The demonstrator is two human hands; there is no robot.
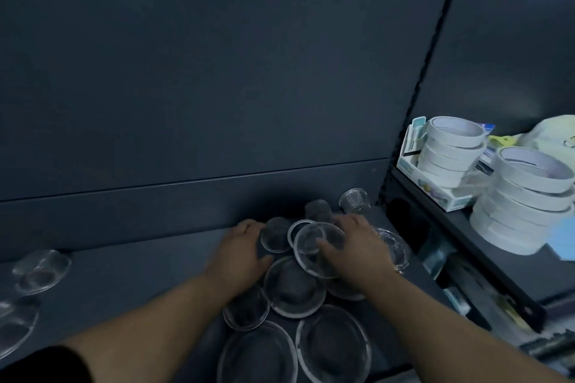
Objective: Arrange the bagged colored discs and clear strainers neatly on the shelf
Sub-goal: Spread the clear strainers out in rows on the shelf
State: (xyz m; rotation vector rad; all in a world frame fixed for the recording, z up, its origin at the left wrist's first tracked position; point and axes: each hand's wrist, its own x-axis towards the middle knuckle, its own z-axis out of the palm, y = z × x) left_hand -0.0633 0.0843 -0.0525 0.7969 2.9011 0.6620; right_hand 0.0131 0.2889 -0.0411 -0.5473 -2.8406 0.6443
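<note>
- Head view: a pile of clear strainers (294, 288) lies on the dark shelf (140, 274), toward its right end and close to the back panel (217, 87).
- My right hand (354, 246) comes over the pile from the right. Its thumb and curled fingers hold the rim of the top strainer (308, 241), which sits tilted on the ones under it.
- My left hand (239, 255) lies at the left edge of the pile, thumb toward the middle and fingers bent beside a small strainer (275, 238) at the back. I cannot tell whether it grips that one or only touches it.
- Two larger strainers (258, 354) (334, 345) lie side by side at the near edge, nearest me, with a smaller one (245, 311) just behind them under my left forearm.
- A crinkled clear piece (395, 246) shows just right of my right hand. It is too blurred to name further.
- A small clear cup-shaped piece (354, 200) stands at the back, near the upright post (429, 87).
- Two more clear strainers (40, 270) (12, 326) lie far to the left on the same shelf, well apart from the pile.
- Beyond the post, the next shelf bay holds two stacks of white tape rolls (448, 149) (525, 196), with a white box (410, 162) behind the left stack.
</note>
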